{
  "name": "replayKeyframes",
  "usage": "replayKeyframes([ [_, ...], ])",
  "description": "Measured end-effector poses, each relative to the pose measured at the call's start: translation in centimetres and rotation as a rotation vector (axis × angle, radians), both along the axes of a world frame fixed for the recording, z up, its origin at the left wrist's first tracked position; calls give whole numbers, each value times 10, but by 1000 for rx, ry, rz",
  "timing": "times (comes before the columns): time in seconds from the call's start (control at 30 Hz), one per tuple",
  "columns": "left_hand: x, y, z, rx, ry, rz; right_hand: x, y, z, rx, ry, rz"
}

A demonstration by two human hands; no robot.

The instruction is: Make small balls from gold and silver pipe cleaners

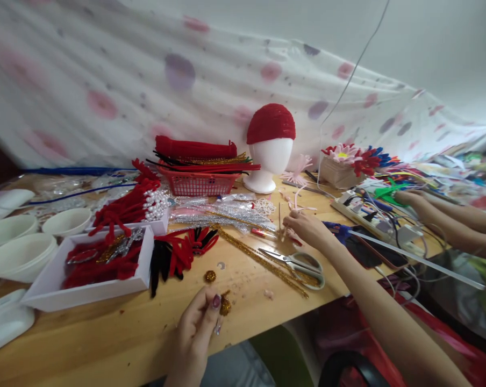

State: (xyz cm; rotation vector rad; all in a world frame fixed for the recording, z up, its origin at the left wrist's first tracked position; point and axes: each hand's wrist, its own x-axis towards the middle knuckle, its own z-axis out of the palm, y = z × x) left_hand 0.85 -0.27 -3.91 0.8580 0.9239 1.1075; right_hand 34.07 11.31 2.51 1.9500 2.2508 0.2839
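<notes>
My left hand (197, 328) is closed in a pinch above the table's front edge. Between thumb and fingertip it grips a gold glitter ornament (226, 304), with a small silvery bit hanging below it. A round gold coil (209, 276) lies on the wood just beyond. My right hand (305, 228) reaches out to the middle of the table, its fingertips together at some small pale pieces; what they hold, if anything, is too small to name. Scissors (304, 267) with pale handles rest nearer me, across gold glitter stems (259, 255).
A white foam head (270, 158) in a red cap stands behind, beside a red basket (202, 184) of fuzzy stems. At left are a white box (90, 293) and white bowls (19, 258). A power strip (359, 215) and another person's hand (412, 201) are at right.
</notes>
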Motion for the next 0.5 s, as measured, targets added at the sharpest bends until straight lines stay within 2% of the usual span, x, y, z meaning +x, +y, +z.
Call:
replayKeyframes([
  [0.27,3,-1,1,-14,-69,13,8,-9,18,378,214,-94],
  [0.4,4,0,-2,-23,-70,25,11,-9,33,646,443,-154],
  [0.5,5,0,-4,2,-67,39,4,-11,46,839,691,-200],
])
